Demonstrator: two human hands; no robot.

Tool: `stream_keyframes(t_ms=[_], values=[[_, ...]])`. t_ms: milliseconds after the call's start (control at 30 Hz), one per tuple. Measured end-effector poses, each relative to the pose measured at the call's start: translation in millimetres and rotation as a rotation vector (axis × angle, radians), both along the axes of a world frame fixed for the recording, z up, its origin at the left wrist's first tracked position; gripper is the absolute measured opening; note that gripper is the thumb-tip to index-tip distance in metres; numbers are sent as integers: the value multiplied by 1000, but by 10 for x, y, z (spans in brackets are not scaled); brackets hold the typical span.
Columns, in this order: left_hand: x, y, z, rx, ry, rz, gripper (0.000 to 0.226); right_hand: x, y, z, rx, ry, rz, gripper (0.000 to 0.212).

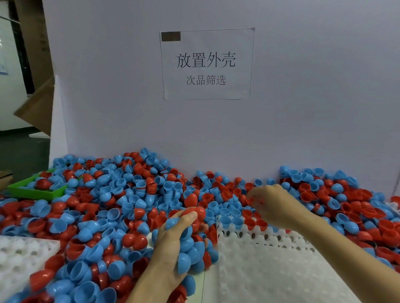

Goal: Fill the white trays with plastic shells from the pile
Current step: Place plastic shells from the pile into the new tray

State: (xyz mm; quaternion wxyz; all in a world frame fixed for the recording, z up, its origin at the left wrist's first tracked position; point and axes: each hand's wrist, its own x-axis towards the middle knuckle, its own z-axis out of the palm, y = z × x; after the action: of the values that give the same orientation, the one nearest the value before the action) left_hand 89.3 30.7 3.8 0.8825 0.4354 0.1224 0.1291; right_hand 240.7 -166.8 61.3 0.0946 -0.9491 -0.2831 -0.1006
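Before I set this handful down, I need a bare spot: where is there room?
The white tray below the right hand is mostly bare, with shells only along its far row. The left tray looks bare. Crowded: the pile between them, around the left hand, and the green tray.

left hand [175, 239] bare | right hand [276, 206] bare | forearms unsleeved

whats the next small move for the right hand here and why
Probably bring the right hand back toward the white tray and set a shell into the next free pocket beside the few already seated in its far row. Its fingers are blurred over the pile, seemingly picking a red shell, the tray is nearly all bare, and the left hand already holds a stacked handful of shells.
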Motion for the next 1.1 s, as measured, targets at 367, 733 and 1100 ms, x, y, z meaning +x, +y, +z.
stream_keyframes(t_ms=[367,733,1100], values=[[-4,-1,-4,60,0,-30,48,-704,768,-134,500,261,315,22],[42,29,4,51,-22,54,44,-570,595,-109,769,206,156,28],[5,-20,10,66,46,12,42,-594,725,-246,774,189,175,31]])
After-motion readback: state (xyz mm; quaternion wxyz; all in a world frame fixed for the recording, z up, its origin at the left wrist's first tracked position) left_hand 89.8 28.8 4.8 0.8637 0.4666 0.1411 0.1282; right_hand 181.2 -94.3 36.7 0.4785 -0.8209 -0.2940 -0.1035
